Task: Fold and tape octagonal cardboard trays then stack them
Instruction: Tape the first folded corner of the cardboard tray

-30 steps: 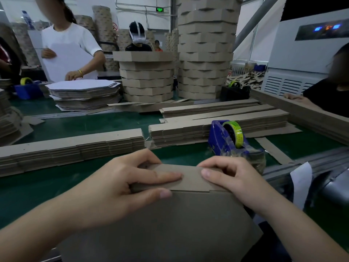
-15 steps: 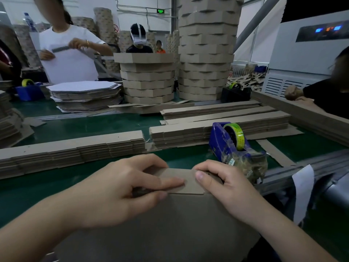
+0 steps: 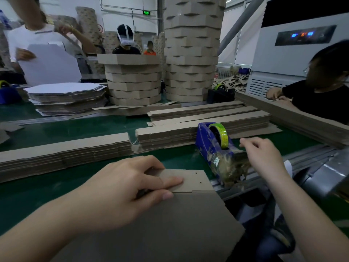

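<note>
Left hand [image 3: 128, 188] pinches the folded flap [image 3: 190, 179] of the brown octagonal cardboard tray [image 3: 170, 233], apparently untaped. The blurred right hand [image 3: 264, 157] is at the blue tape dispenser [image 3: 204, 140], grip unclear. Stacking remains.

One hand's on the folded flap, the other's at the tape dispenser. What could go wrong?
The flap is held only by the left hand; if that grip eases, the fold may spring open before tape lands. The right hand is close to the tape dispenser, whose cutter end is buried in tape scraps, so fingers could snag there or catch the cutter.
</note>
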Motion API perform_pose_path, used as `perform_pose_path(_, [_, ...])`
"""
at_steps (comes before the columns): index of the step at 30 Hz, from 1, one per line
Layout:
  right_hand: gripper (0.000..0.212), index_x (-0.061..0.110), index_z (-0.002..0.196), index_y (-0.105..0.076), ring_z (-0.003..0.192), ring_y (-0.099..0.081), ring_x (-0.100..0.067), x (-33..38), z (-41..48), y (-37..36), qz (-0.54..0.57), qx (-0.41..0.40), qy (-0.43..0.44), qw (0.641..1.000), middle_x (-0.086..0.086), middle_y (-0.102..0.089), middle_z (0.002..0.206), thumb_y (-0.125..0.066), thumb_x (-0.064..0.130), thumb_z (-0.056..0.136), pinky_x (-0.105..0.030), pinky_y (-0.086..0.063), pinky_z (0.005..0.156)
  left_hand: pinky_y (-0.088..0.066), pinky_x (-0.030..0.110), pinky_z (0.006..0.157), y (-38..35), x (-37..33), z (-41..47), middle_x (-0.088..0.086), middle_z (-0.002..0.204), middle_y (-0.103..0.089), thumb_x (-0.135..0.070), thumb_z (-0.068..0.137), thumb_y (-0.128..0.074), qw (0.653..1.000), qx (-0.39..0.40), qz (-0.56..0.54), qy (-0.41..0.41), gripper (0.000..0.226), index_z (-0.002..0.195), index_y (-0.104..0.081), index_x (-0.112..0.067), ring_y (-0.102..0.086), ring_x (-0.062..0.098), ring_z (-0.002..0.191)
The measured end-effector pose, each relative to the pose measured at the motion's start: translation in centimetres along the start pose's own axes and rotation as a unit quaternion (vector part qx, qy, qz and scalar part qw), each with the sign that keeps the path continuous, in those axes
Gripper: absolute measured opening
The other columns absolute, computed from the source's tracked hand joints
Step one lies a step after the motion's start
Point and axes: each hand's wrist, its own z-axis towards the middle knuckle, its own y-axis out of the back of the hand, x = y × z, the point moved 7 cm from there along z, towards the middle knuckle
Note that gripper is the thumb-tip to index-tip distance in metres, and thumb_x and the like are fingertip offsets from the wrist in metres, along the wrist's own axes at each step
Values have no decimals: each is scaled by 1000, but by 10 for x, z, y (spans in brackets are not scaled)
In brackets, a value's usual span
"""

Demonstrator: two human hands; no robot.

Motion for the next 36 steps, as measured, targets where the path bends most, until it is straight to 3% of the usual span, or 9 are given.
perform_pose_path(3, [21, 24, 87, -70, 61, -42, -11, -21, 6, -16, 140, 86, -95, 982, 7, -48, 68, -58, 40, 92, -29, -33, 56, -46, 18, 79, -1, -1, 2, -26, 115, -49, -70, 85, -25, 1000, -3, 2, 2, 41, 120, -48, -67, -49, -8, 99])
perform_pose_path(11, [7, 13, 78, -73, 36, -32, -3, -24, 3, -24, 303, 107, -199, 926, 0, -61, 75, -73, 20, 80, -18, -29, 40, -37, 6, 79, -2, 4, 4, -29, 117, -47, -72, 83, -23, 1000, -9, 17, 8, 43, 120, -44, -70, -48, -10, 101])
perform_pose_path(15, [16, 19, 77, -61, 60, -38, -9, -21, 4, -19, 369, 69, -229, 898, 5, -50, 73, -77, 19, 77, -25, -37, 53, -38, 6, 77, -3, 6, 6, -28, 114, -50, -71, 85, -25, 1000, -7, 20, 9, 41, 120, -46, -68, -49, -10, 97])
perform_pose_path(20, [18, 15, 62, -65, 57, -44, -9, -27, -10, -18, 475, 40, -145, 867, 7, -49, 53, -67, 8, 78, -26, -38, 60, -46, 17, 78, -4, 8, 7, -29, 115, -50, -71, 87, -25, 1000, -9, 23, 9, 38, 122, -42, -70, -51, -9, 100])
perform_pose_path(24, [30, 8, 54, -52, 63, -47, -14, -38, -28, -18, 484, 32, -36, 874, -3, -47, 63, -59, -3, 82, -33, -39, 72, -47, 18, 78, -5, 11, 10, -31, 114, -49, -73, 87, -25, 1000, -14, 9, 10, 38, 122, -42, -70, -53, -9, 100])
perform_pose_path(28, [32, 11, 51, -55, 69, -51, 1, -48, -32, -1, 171, -68, 33, 982, 1, -49, 77, -71, 7, 79, -24, -39, 69, -50, 22, 80, -6, 11, 12, -31, 117, -49, -74, 85, -25, 1000, -15, 2, 4, 38, 121, -40, -73, -52, -9, 102])
perform_pose_path(30, [24, 13, 56, -60, 71, -48, 12, -40, -39, 15, 59, -134, 66, 987, 7, -46, 81, -72, 10, 77, -16, -34, 61, -47, 16, 80, -6, 12, 13, -32, 118, -48, -74, 84, -24, 1000, -18, -1, 6, 39, 121, -38, -74, -51, -11, 102])
perform_pose_path(33, [22, 19, 61, -65, 69, -51, 7, -20, -64, 17, 196, -119, 74, 971, 7, -52, 80, -73, 9, 79, -14, -36, 61, -40, 6, 77, -5, 14, 13, -33, 117, -49, -72, 83, -30, 999, -28, -6, 16, 41, 121, -46, -67, -50, -14, 98])
perform_pose_path(36, [9, 20, 67, -70, 57, -49, -5, 24, -112, -1, 351, -25, 103, 930, 5, -56, 62, -75, 21, 75, -14, -39, 57, -46, 16, 84, -4, 17, 13, -31, 115, -53, -68, 83, -39, 998, -37, -30, 28, 40, 115, -59, -53, -53, -10, 104])
